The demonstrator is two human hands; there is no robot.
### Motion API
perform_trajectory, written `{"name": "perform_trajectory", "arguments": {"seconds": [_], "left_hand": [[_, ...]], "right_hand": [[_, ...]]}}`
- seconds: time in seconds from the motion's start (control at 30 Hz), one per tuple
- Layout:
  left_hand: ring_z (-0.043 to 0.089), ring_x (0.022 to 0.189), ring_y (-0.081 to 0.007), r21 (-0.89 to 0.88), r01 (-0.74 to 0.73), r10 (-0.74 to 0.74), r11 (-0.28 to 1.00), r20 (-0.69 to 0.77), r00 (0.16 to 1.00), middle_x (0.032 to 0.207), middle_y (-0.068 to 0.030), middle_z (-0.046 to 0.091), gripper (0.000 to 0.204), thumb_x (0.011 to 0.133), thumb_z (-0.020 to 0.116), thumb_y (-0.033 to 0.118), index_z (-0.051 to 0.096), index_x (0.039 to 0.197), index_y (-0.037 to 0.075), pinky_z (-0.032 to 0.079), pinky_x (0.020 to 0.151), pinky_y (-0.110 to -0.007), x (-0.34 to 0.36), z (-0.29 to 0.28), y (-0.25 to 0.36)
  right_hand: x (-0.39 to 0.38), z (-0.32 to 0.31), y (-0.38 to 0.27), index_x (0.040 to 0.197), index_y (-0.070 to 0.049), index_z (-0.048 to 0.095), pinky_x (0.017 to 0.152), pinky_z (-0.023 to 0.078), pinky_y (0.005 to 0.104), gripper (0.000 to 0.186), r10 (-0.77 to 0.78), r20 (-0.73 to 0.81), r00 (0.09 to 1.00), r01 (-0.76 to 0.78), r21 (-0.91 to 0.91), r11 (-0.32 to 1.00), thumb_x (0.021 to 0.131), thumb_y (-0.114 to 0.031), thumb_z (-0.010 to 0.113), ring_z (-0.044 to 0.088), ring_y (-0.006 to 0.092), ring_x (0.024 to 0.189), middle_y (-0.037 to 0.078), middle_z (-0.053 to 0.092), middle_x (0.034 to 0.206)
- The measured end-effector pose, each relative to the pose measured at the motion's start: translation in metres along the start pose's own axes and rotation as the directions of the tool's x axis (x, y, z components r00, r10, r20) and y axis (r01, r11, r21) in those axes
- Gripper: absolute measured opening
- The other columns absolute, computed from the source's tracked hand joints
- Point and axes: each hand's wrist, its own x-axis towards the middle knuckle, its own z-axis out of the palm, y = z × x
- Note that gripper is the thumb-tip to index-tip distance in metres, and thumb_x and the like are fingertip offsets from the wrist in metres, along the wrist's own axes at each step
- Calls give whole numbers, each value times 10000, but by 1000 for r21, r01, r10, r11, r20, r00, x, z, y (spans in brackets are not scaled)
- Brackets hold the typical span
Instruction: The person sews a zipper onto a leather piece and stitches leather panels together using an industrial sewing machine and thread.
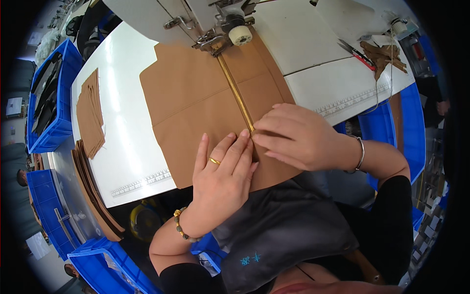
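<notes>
Pressing flat, open left hand point(221, 169) and right hand point(293, 137) on tan fabric panel point(196, 105) mid-frame, gripping nothing; gold zipper tape point(237, 95) may skew if pressure is uneven.

Left hand point(223, 169): a gold ring point(215, 160) sits on one finger; a bracelet point(180, 226) of gold and grey-green beads circles the wrist. Right hand point(298, 137): a thin silver bangle point(361, 154) circles the wrist. Both upper arms carry short black sleeves point(399, 215). A dark grey apron point(284, 230) covers the front of the body, with a small blue embroidered mark point(249, 258) near its upper part.
</notes>
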Motion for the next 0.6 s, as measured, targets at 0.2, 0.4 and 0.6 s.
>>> {"name": "perform_trajectory", "arguments": {"seconds": [0.2,0.4,0.6], "left_hand": [[708,1054,-250,-122,-85,59,989,-203,977,1162,-51,756,285,788,834,78,757,1061,52,540,1004,-483,15,8,-22],[657,1205,-286,-29,-22,20,999,-77,997,1346,-90,674,653,715,841,427,696,1223,43,497,1058,-501,43,-2,-44],[592,1344,-316,95,45,-46,994,11,999,1455,-113,614,931,671,739,647,645,1347,15,451,1102,-544,52,-4,-47]], "right_hand": [[3,8,-1,1050,55,690,933,560,443,313,-130,-25,991,127,-112,986,823,-153,748,664,298,1022,143,680,1080],[3,7,2,1038,49,709,914,594,457,332,-187,32,982,190,-146,971,804,-167,802,688,286,1021,122,697,1047],[33,-14,34,1074,19,689,940,523,408,395,-143,127,982,142,20,990,840,-291,760,633,290,1025,134,665,1114]]}}
